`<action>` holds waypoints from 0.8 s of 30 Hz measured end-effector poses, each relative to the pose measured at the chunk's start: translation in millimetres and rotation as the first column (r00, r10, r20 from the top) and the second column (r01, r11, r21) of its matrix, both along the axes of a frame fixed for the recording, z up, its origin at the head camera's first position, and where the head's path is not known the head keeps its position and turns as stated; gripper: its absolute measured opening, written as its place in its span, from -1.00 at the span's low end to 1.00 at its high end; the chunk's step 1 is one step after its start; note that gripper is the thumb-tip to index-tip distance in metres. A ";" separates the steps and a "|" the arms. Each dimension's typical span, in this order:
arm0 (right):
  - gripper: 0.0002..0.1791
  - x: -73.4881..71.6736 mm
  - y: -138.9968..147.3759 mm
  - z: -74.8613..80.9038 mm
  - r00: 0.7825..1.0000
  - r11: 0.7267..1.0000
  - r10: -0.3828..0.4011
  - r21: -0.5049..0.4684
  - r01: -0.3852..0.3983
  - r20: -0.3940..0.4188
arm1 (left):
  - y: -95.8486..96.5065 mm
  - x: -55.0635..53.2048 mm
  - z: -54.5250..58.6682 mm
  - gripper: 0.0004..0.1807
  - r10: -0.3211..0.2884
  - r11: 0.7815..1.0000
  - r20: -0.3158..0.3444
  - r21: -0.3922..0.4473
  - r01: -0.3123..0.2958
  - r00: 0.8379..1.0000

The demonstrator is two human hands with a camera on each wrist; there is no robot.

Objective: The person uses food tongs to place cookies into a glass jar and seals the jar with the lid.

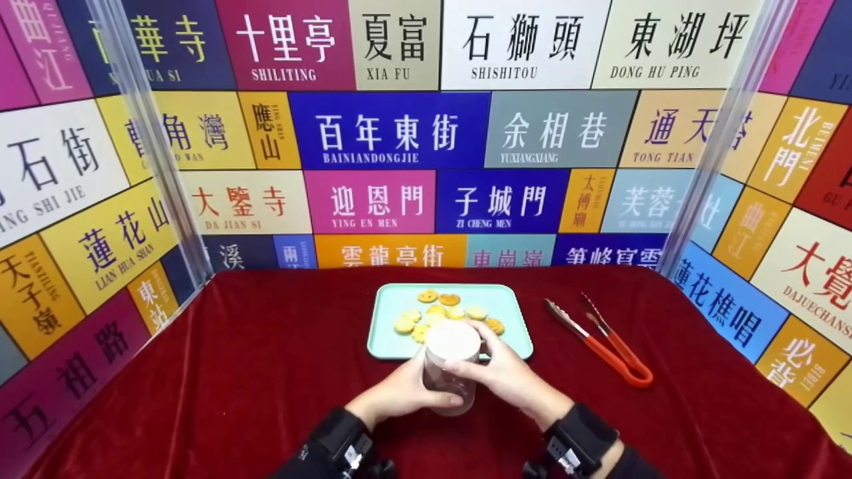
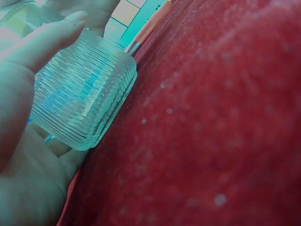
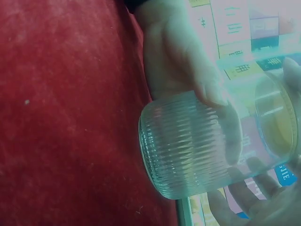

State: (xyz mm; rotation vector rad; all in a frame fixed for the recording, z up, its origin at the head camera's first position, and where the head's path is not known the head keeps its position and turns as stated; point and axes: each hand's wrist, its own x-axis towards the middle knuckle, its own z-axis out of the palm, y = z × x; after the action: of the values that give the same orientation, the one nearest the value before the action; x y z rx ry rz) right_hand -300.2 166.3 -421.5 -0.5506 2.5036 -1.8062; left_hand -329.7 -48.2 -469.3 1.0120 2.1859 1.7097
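Note:
A clear ribbed jar (image 1: 442, 380) with a pale round lid (image 1: 452, 339) stands upright between my two hands, in front of the tray. My left hand (image 1: 399, 391) grips the body, thumb across the near side; the left wrist view shows fine ridges on the glass (image 2: 89, 89). At the top, my right hand (image 1: 509, 374) holds the lid's rim, with fingers on the far side and thumb on the near side. In the right wrist view the jar's base (image 3: 157, 150) is close over the red cloth, and I see no food through the glass.
Behind the jar lies a mint-green tray (image 1: 383, 299) with several round cookies (image 1: 436, 311), partly hidden by the jar and right hand. Red-handled tongs (image 1: 616, 352) lie spread on the red cloth (image 1: 266, 359) to the right. Panels with printed signs (image 1: 393, 130) surround the table.

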 end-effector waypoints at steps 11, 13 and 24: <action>-0.05 3.0 -3.3 0.8 1.000 1.000 -0.012 -0.001 0.012 -0.019 | 0.1 0.7 2.2 0.05 -0.020 1.000 0.020 0.019 0.019 1.000; -0.01 5.6 -6.2 1.7 0.999 0.999 -0.043 0.005 0.043 -0.022 | -0.1 0.6 2.6 0.04 -0.030 0.999 0.029 0.025 0.029 0.999; -0.08 12.0 -18.7 -2.7 0.981 0.985 -0.175 0.000 0.175 -0.080 | 0.1 -1.7 1.2 0.02 -0.051 0.998 0.022 0.031 0.050 0.998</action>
State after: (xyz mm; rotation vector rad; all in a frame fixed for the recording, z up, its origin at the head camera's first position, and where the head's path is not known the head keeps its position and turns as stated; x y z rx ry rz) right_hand -288.3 147.6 -424.2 -0.4226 2.6890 -1.8656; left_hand -331.4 -48.1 -468.2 1.0404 2.1081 1.7294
